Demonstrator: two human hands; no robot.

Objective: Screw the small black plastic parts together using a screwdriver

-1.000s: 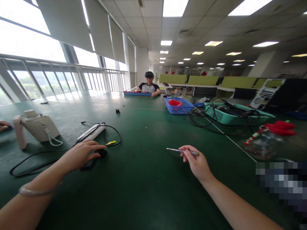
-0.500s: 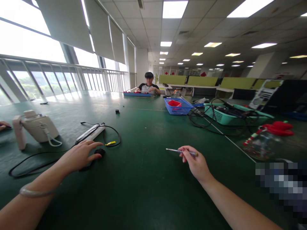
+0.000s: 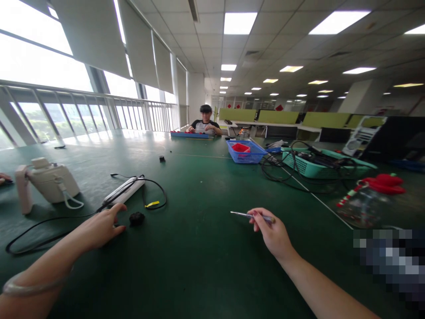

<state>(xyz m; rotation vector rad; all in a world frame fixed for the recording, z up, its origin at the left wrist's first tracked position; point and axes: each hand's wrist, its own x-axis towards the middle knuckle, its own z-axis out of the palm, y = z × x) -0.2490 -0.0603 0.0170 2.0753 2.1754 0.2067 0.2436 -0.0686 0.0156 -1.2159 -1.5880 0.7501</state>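
In my right hand (image 3: 267, 228) is a slim screwdriver (image 3: 241, 214), pinched near its handle, with the metal shaft pointing left above the table. My left hand (image 3: 104, 226) reaches low over the table, thumb and forefinger apart. What lies under its palm is mostly hidden. Just right of those fingertips sits a small black lump-like object (image 3: 137, 218), not touched by them. Beyond the hand lies a white power strip (image 3: 124, 190) with a black cable (image 3: 165, 191) looped around it, a yellow tag on the cable.
Left stands a beige bottle (image 3: 55, 181). A blue basket (image 3: 247, 153), a green basket (image 3: 299, 164) with tangled cables and a red-lidded jar (image 3: 368, 199) are on the right. A small black block (image 3: 162, 158) lies farther off. Another person (image 3: 206, 124) sits at the far end.
My left hand has drawn back left and down, away from the black lump, which now shows fully. My right hand keeps the screwdriver almost in place. The view has tilted slightly up.
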